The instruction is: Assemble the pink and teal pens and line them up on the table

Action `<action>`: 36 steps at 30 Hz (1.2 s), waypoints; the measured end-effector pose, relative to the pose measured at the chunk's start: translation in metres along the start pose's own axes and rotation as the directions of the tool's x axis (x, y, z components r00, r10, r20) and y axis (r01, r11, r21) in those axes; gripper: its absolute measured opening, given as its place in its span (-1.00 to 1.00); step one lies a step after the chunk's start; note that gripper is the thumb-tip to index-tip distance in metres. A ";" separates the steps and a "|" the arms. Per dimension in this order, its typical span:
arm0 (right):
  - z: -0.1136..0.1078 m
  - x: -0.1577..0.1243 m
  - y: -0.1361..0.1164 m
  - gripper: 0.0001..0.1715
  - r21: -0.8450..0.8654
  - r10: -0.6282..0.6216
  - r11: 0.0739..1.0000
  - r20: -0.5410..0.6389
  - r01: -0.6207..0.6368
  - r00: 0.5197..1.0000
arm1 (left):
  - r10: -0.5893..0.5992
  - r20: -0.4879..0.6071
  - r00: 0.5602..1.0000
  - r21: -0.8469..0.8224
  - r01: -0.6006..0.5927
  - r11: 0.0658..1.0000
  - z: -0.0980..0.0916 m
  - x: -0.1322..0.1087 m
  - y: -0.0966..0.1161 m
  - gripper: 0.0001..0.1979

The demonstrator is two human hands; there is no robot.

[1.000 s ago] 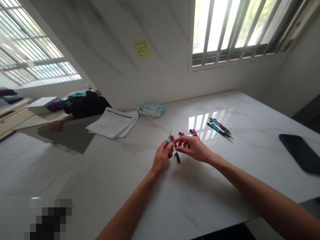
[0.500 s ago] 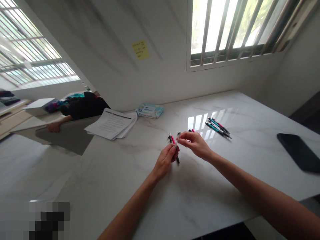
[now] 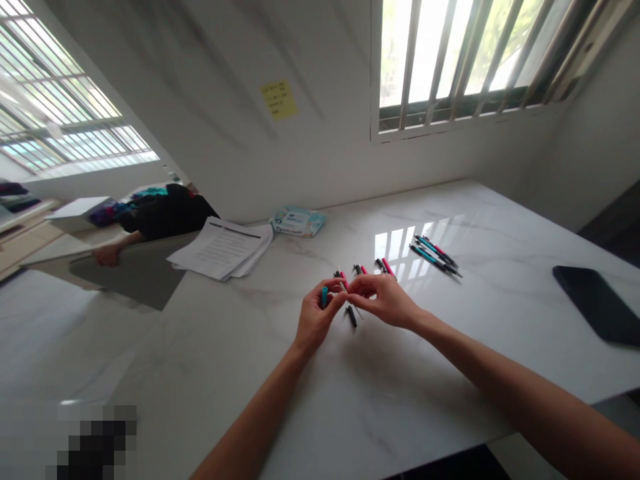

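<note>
Teal pen barrel (image 3: 325, 297) — in left hand (image 3: 316, 319), right hand (image 3: 383, 301) just beside

Left hand (image 3: 316, 319) and right hand (image 3: 383, 300) cover most of the pen parts (image 3: 325, 297) between them; what each grips cannot be confirmed. Writing on the sticky note (image 3: 279, 99) and the paper stack (image 3: 223, 248) is too small to read. The smartphone (image 3: 593, 305) is cut off at the right edge. A pixelated patch (image 3: 93, 443) obscures the near left corner.
</note>
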State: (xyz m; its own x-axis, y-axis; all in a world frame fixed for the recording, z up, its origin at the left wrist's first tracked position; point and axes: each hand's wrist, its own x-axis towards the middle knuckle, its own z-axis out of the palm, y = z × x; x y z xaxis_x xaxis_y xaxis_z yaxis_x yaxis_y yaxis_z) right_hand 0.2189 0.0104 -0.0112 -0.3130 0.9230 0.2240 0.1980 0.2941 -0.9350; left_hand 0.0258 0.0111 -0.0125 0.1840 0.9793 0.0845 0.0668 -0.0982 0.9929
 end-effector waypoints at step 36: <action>-0.012 -0.001 0.003 -0.85 -0.554 -0.007 0.827 0.157 0.094 0.988 | -0.074 0.061 0.995 0.775 -0.001 0.632 -0.032 0.005 0.010 -0.74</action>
State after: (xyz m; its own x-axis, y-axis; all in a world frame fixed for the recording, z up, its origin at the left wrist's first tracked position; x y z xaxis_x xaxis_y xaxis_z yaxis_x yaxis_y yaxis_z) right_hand 0.2304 0.0136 -0.0107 -0.4564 0.8704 0.1848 0.6493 0.4678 -0.5997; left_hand -0.0035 0.0207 0.0007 0.2383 0.9712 0.0057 0.8019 -0.2001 0.5630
